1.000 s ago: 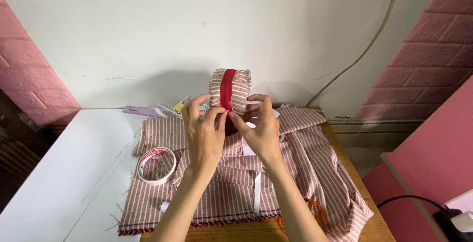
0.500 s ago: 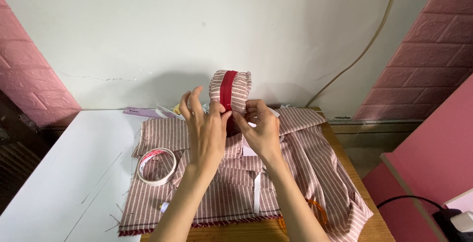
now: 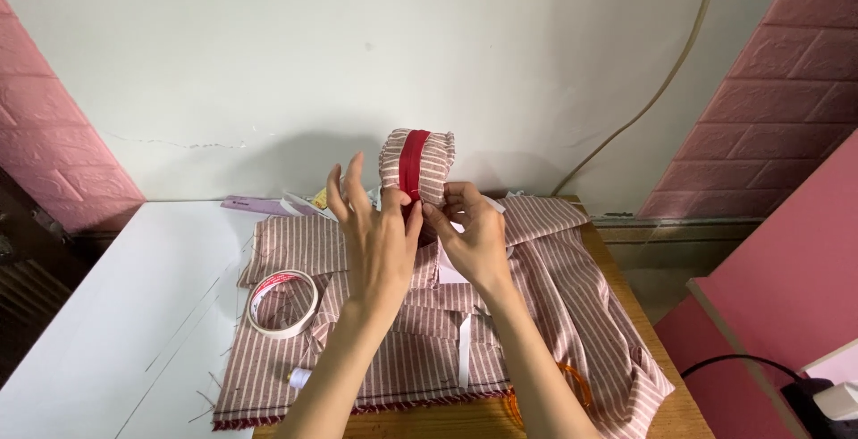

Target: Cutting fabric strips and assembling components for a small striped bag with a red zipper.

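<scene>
We see roll (image 3: 416,167) upright, above both hands | right hand (image 3: 474,235) pinches its base | left hand (image 3: 380,240) spread, thumb touching band (image 3: 412,164)

Bright, even daylight fills a sharp frame, with soft shadows on the white wall (image 3: 268,63) at centre and mild wide-angle distortion at the edges.

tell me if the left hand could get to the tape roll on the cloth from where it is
Probably yes. The left hand is up at the striped fabric bundle, and the tape roll lies flat on the striped cloth to its lower left. Nothing lies between them, and the roll is uncovered.
</scene>
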